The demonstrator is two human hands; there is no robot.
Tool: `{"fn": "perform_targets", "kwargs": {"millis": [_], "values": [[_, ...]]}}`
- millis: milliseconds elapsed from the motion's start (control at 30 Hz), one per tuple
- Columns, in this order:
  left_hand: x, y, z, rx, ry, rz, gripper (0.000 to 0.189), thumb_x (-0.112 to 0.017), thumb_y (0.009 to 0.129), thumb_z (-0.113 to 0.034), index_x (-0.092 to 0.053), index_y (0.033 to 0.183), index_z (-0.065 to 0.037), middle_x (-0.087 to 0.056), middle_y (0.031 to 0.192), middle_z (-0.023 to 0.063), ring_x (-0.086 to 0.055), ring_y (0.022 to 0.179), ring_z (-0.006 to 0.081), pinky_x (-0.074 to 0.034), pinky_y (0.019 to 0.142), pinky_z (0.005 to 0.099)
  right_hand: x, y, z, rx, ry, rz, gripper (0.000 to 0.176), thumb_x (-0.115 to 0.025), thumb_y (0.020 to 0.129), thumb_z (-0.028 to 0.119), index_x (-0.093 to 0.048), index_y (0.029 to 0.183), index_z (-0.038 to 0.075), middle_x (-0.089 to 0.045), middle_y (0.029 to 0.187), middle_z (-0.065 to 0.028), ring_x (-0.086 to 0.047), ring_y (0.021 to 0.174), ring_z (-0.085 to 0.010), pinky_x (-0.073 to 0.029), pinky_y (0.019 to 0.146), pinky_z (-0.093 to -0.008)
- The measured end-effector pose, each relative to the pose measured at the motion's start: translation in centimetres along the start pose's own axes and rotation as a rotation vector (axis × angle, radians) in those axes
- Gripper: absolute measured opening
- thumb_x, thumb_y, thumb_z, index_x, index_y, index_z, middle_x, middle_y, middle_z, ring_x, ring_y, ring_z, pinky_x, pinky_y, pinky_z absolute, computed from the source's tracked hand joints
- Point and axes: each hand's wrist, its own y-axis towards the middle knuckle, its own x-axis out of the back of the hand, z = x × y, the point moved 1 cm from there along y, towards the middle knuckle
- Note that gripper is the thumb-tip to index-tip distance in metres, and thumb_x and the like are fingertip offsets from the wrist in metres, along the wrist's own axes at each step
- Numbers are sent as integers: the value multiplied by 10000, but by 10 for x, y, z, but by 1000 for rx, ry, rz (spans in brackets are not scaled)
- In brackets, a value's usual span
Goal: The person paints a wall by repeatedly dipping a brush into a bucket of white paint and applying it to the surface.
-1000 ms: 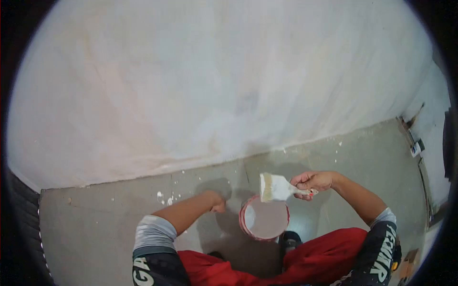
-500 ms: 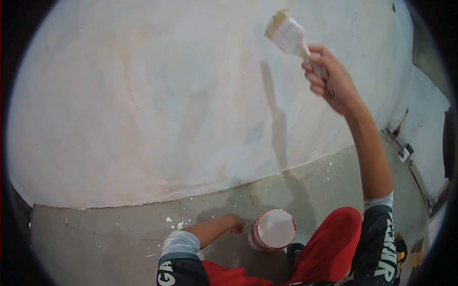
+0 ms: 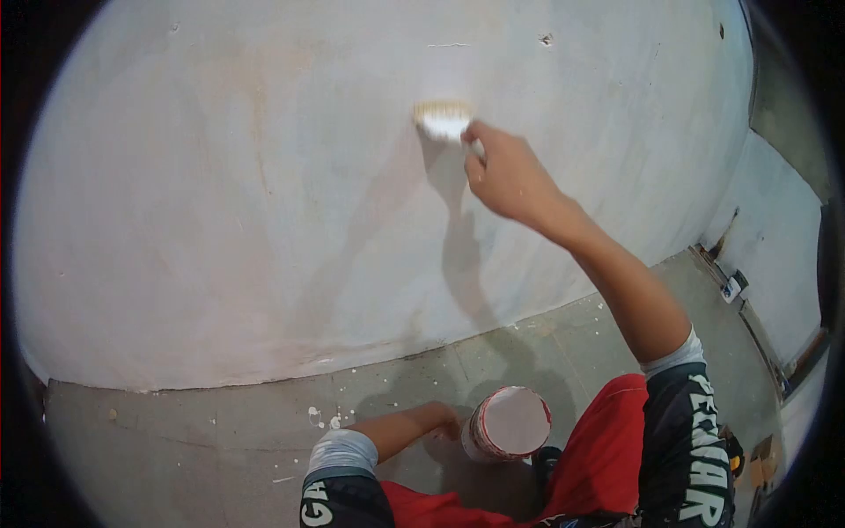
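My right hand (image 3: 510,172) is closed around the handle of a wide paintbrush (image 3: 443,121). White paint coats the brush's lower part, and its pale yellow bristle tips point upward against the wall (image 3: 220,220). Down at the left side of the paint bucket (image 3: 518,422), my left hand (image 3: 447,424) hangs loosely with its fingers bent downward, partly hidden, and no object shows in it. The bucket has a red-stained rim and stands on the floor between my legs, with pale paint inside.
Grey floor tiles (image 3: 264,422) meet the wall along a curved line, with white paint spots (image 3: 315,415) near it. A small white-and-dark object (image 3: 732,286) lies by the right-hand wall. A cardboard box (image 3: 764,459) sits at lower right.
My right hand has brought the paintbrush down and left, from raised at upper right to the wall's middle. My left hand has shifted slightly right, closer to the bucket.
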Motion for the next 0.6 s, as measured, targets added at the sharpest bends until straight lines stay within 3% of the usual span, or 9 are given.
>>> {"fn": "perform_targets", "kwargs": {"millis": [67,167,300,333,433,500,567,600], "values": [[0,18,5,-29,58,14,379,-456,899,-269,-624,1134,-23,-652,1091,159,-639,958,312,-512,836,426,1,-18,4,-184,93,261,266,-562,825,136,-595,1052,0,-622,745,-200,-592,677,-275,-465,641,-377],[2,22,4,-63,157,36,394,-472,891,-286,-613,1152,-27,-645,1097,167,-635,969,321,-509,848,426,20,-10,-4,-186,30,362,259,-558,827,137,-611,1040,-1,-628,745,-187,-593,672,-241,-463,632,-373],[3,23,3,-111,100,10,428,-494,870,-297,-583,1193,-30,-631,1128,173,-636,973,312,-508,851,423,70,44,3,21,-163,46,241,-565,832,155,-621,1012,7,-615,721,-160,-578,642,-193,-458,619,-357],[4,17,1,-112,100,9,428,-494,870,-297,-583,1193,-30,-631,1128,173,-636,973,312,-508,851,423,79,57,12,157,-259,-94,248,-571,835,168,-616,1012,0,-616,756,-175,-579,644,-222,-459,633,-363],[8,7,1,-91,59,-12,443,-493,869,-302,-569,1204,-22,-633,1122,172,-637,977,299,-511,840,416,81,77,37,-17,-147,-76,261,-577,827,174,-614,1013,-6,-631,839,-214,-617,742,-297,-478,707,-389],[9,14,5,-76,83,-27,451,-496,867,-306,-566,1200,-10,-636,1101,176,-637,969,296,-516,823,407,46,77,21,104,-289,4,271,-581,815,172,-617,1017,-6,-639,896,-237,-625,867,-359,-481,791,-416],[15,0,-2,-89,115,-17,452,-494,865,-304,-565,1200,-8,-635,1096,180,-637,965,296,-517,821,403,10,40,28,-44,-242,273,275,-578,801,161,-623,1018,-2,-647,897,-238,-620,938,-371,-473,841,-426],[16,-5,-6,-100,149,-15,453,-493,862,-302,-564,1199,-7,-635,1091,183,-638,960,296,-518,818,400,-13,18,15,-9,-146,446,275,-577,800,161,-627,1017,-1,-649,873,-230,-626,899,-356,-480,813,-420]]}}
